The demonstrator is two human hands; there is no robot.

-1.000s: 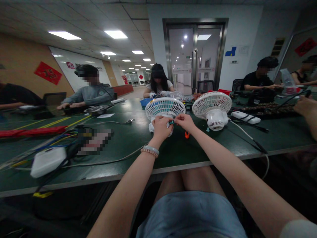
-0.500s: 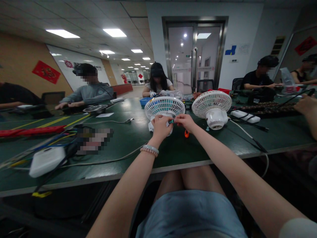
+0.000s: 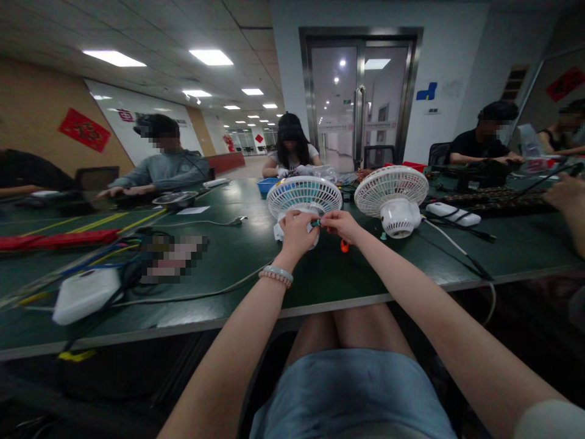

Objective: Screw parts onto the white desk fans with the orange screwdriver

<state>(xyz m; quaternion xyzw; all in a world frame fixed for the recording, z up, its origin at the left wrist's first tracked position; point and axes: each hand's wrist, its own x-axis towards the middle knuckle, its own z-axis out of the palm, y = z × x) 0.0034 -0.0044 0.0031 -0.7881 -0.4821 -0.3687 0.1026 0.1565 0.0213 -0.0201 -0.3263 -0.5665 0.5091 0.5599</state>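
Note:
A white fan (image 3: pixel 304 190) with a round grille lies face down in front of me, its motor housing partly hidden by my hands. My left hand (image 3: pixel 298 233) is closed at the housing, fingers round a small dark and teal piece (image 3: pixel 315 223) too small to name. From the right, my right hand (image 3: pixel 342 225) pinches at the end of that same piece; what sits between its fingertips is too small to make out. An orange-ended object (image 3: pixel 344 246), perhaps a tool handle, lies on the table just below my right hand.
A second white fan (image 3: pixel 397 198) rests face down to the right, near a white power strip (image 3: pixel 452 213). Left are a white box (image 3: pixel 86 295), cables and a red strip (image 3: pixel 59 239). A blue bin (image 3: pixel 267 186) stands behind. Several people sit around the green table (image 3: pixel 219 256).
My right hand's fingertips have shifted very slightly at the small piece. My left hand and both fans stay where they were.

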